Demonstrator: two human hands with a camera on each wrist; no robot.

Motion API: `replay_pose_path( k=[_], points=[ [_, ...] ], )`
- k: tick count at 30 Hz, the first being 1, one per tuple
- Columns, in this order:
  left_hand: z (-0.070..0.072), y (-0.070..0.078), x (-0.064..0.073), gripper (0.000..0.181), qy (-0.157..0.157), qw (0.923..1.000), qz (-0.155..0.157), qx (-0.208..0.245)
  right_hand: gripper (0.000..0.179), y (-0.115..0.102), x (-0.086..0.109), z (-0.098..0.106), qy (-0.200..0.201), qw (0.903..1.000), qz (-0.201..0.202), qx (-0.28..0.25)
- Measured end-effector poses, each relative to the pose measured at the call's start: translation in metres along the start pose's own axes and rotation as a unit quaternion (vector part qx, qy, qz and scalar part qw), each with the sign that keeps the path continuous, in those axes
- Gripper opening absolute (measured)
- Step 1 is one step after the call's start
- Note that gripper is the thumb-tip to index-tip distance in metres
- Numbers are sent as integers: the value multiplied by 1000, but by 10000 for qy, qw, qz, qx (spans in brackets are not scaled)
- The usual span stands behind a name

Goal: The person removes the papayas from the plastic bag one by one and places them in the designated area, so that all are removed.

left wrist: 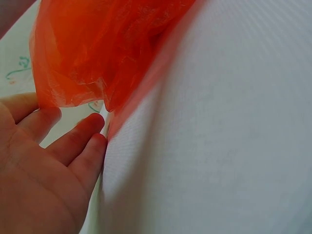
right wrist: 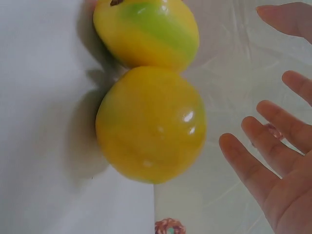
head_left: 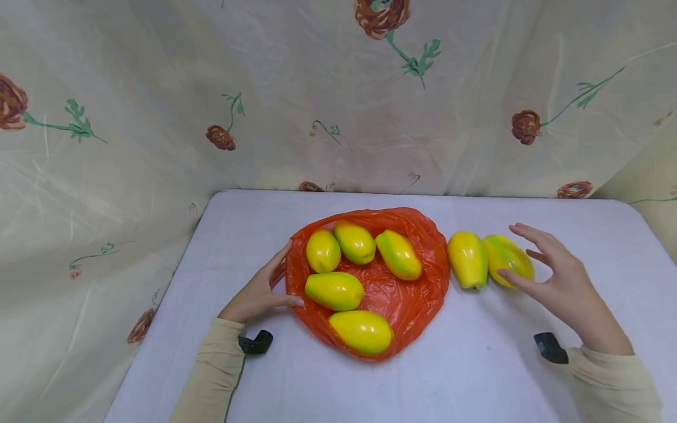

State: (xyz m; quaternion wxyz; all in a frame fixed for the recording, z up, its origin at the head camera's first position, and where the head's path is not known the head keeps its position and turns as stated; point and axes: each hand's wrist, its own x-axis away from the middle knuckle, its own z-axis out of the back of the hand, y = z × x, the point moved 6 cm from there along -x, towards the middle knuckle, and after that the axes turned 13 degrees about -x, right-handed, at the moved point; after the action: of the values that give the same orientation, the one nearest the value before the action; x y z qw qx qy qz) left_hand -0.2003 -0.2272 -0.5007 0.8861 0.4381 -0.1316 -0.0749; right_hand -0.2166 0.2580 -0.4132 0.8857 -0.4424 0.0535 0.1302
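Observation:
A red plastic bag (head_left: 391,299) lies spread wide on the table, with several glossy yellow-green papaya-like fruits (head_left: 334,291) inside. My left hand (head_left: 267,288) rests against the bag's left side, thumb and fingers spread apart along it. In the left wrist view, its loosely extended fingers (left wrist: 80,139) touch the bag's outside near the tabletop. To the right of the bag, two similar fruits stand side by side, the left one (head_left: 468,260) next to the right one (head_left: 508,258). Over that right fruit (right wrist: 151,124) my right hand (head_left: 555,282) hovers, fingers spread, holding nothing.
A white cloth covers the table (head_left: 449,382). Behind it and to the left hangs a pale curtain (head_left: 296,76) with brown flowers. Small black cameras sit at the left wrist (head_left: 256,342) and the right wrist (head_left: 551,348).

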Motion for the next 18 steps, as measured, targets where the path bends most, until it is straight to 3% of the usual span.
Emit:
replay_pose_path(
  k=[6, 14, 18],
  points=[
    [0, 3, 0, 111, -28, 9999, 128, 31, 85, -13, 0, -7, -39, 9998, 171, -106],
    [6, 29, 12, 110, -106, 9997, 194, 87, 85, -30, -2, -19, -125, 9991, 377, -139],
    [6, 32, 13, 108, -120, 9997, 214, 71, 84, -36, -2, -24, -210, 9990, 392, -95]
  ],
)
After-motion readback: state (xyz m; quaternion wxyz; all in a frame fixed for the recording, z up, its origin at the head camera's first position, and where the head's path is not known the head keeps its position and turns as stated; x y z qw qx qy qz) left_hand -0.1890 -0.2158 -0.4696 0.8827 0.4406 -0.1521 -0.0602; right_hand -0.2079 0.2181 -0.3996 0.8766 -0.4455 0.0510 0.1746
